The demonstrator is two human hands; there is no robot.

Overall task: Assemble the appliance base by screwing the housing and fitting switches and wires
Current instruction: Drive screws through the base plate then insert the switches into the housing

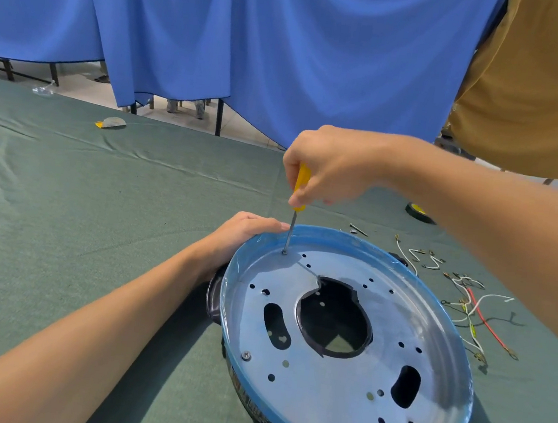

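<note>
Right hand [327, 168] grips screwdriver [302, 181], handle mostly hidden; left hand [237, 238] clasps housing [338, 389] rim; green tablecloth [97, 226], blue curtain [254, 36] behind.

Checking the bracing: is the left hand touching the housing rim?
Touching. The head view shows the left hand gripping the housing rim, no gap.

Right hand [330, 168] raised, fingers curled round a yellow-handled screwdriver [301, 181], held upright. Left hand [238, 238] grips the housing [331, 392] rim, forearm outstretched.
</note>
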